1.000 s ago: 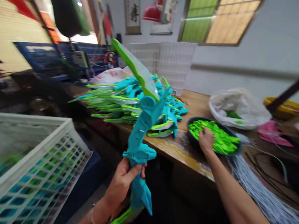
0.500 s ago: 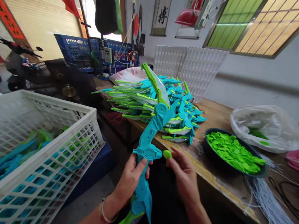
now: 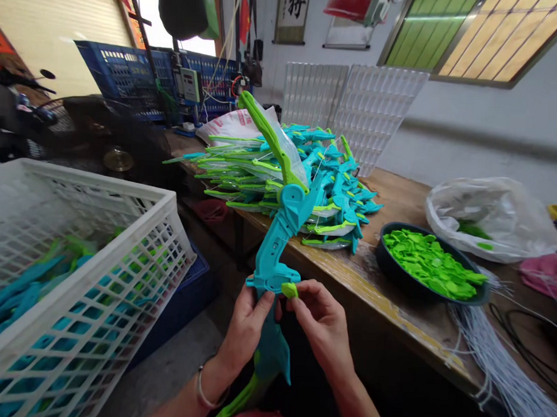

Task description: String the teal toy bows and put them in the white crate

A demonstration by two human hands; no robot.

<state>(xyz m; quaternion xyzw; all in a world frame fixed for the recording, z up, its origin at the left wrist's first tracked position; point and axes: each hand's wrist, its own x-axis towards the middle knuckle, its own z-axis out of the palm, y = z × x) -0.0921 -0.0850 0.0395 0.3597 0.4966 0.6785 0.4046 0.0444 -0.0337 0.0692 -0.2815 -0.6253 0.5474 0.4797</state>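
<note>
My left hand (image 3: 247, 323) is closed around the middle of a toy bow (image 3: 272, 252), turquoise with bright green limbs, held upright and slightly tilted. Between the thumb and fingers of my right hand (image 3: 323, 315) is a small green plastic piece (image 3: 290, 290). That piece is at the turquoise centre block of the bow; whether it touches or just overlaps the block I cannot tell. A clear film hangs along the bow's upper limb. The lower limb runs down toward my lap, partly behind my left hand.
A pile of similar bows (image 3: 340, 193) lies on the wooden table (image 3: 393, 187). To the right are a dark bowl (image 3: 383, 265) of green pieces, a white plastic bag (image 3: 509, 216) and a bundle of white strings (image 3: 500, 360). At left stands a white crate (image 3: 165, 211) holding more turquoise parts.
My right hand has moved left with the green piece, from beside the bow's centre block to right at it. The bow is still in my left hand, and the whole view has shifted slightly.
</note>
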